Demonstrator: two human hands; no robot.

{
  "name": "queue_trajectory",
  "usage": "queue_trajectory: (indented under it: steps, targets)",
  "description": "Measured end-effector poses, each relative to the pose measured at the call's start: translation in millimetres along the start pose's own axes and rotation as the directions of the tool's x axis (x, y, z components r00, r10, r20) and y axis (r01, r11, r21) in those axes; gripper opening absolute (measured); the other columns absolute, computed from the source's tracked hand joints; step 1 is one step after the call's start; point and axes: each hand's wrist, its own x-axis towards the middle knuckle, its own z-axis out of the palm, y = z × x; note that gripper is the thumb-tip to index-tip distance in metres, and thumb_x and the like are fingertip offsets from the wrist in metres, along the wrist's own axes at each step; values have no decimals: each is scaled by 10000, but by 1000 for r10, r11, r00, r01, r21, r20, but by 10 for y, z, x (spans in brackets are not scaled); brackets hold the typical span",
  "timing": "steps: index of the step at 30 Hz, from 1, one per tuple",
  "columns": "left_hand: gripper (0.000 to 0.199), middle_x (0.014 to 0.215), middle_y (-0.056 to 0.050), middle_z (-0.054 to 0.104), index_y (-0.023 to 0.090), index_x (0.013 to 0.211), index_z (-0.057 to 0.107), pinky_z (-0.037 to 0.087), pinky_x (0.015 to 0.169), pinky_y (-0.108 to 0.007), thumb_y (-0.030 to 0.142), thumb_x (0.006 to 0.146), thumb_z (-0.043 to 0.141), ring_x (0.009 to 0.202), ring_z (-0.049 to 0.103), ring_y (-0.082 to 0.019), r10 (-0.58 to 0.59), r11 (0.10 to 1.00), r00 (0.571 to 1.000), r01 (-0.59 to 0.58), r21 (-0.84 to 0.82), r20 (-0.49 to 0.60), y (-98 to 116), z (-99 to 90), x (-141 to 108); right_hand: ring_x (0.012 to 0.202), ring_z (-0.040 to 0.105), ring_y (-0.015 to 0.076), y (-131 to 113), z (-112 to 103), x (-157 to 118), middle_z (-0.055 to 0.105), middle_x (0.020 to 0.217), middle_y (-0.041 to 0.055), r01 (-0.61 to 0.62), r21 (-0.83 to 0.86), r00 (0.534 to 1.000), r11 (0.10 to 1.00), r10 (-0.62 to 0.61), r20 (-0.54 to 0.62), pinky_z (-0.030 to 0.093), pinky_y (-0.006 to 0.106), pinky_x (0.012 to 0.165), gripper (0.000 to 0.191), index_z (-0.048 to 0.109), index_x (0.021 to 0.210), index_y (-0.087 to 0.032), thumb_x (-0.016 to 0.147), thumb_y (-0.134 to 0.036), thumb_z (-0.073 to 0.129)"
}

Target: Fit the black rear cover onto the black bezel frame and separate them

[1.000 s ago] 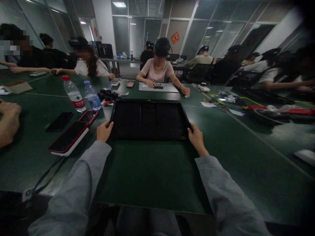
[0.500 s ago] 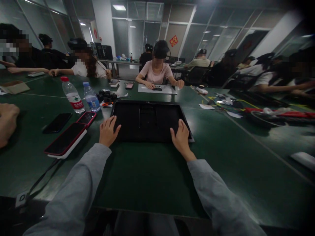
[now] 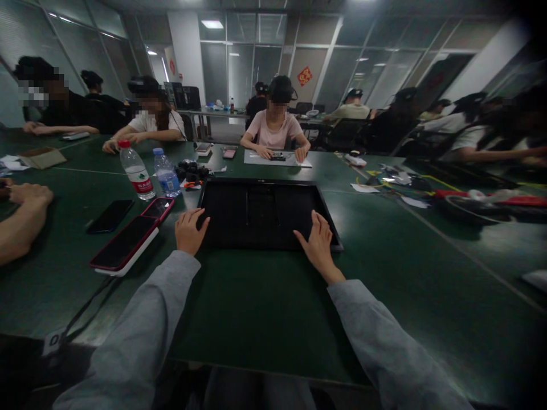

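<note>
A black rectangular frame or tray (image 3: 231, 222), with raised edges and a slotted middle part, lies flat on the green table (image 3: 265, 307) in front of me. My left hand (image 3: 190, 230) is at its left edge, thumb apart from the fingers. At the right side, my right hand (image 3: 317, 242) is over the near right corner, its thumb spread away from the fingers. Neither hand holds anything; whether they touch the frame is hard to tell.
Left of the frame are a red-capped bottle (image 3: 137, 173), a blue-capped bottle (image 3: 166, 173), a red-edged phone (image 3: 123, 245) and a black phone (image 3: 111, 216). Another person's hand (image 3: 29, 199) rests farther left. Across the table sits a person (image 3: 273, 128). Cables (image 3: 397, 176) lie right.
The whole view has shifted slightly, moving things right and down. My right hand's fingers are a little more bent and its thumb more spread. The person opposite has lowered one hand to the mat.
</note>
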Motion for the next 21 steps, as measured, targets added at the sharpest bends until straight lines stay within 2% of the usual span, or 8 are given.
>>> queue_trajectory:
  steps: [3,6,9,12,15,18,21]
  targets:
    - [413,1326,-143,675,176,1274,695,445,1095,-427,411,950,593,1217,624,-288,-155,984,987,151,-93,-35,-210,34,56,1453,340,406,293,-84,43,376,1540,240,-144,-8,981,990,142,-133,335,654,1145,820,254,1629,-163,968,-578,506]
    - [463,1276,-164,713,135,1265,705,508,1016,-408,437,920,643,1056,708,-266,-324,919,941,338,-203,102,-385,92,91,1399,403,427,670,-124,73,460,1454,295,-282,33,944,959,283,-170,342,657,1141,870,347,1569,-53,906,-562,587]
    - [443,1190,-149,759,139,1186,750,517,1009,-402,467,902,663,1077,714,-276,-359,881,915,397,-256,183,-474,131,109,1221,586,397,959,-97,98,628,1255,258,-399,163,912,902,408,-26,443,618,1083,769,509,1452,-57,859,-534,622]
    - [473,1117,-146,778,139,1171,758,535,965,-395,504,882,672,1033,724,-276,-367,868,910,409,-282,192,-507,145,116,1087,672,341,1118,-67,127,713,1108,162,-388,311,918,868,393,49,499,575,1046,574,658,1264,-168,840,-554,629]
    - [549,1045,-152,778,131,1193,746,545,910,-396,567,872,658,969,722,-276,-367,870,908,412,-270,202,-535,149,110,876,710,278,1235,-126,131,731,938,91,-408,436,911,802,390,135,584,514,906,545,667,1209,-211,802,-573,677]
    - [540,1010,-140,772,141,1122,757,536,897,-381,602,870,631,952,711,-266,-346,880,916,392,-266,205,-565,148,103,686,685,251,1341,-271,97,704,778,48,-544,459,838,702,434,329,617,477,738,671,619,1272,-180,732,-554,756]
    - [495,965,-112,765,161,1023,749,529,874,-345,611,851,635,915,704,-241,-326,877,922,378,-297,209,-569,139,100,663,695,266,1371,-390,66,720,767,53,-645,485,763,590,474,439,623,456,663,766,572,1334,-180,702,-543,809]
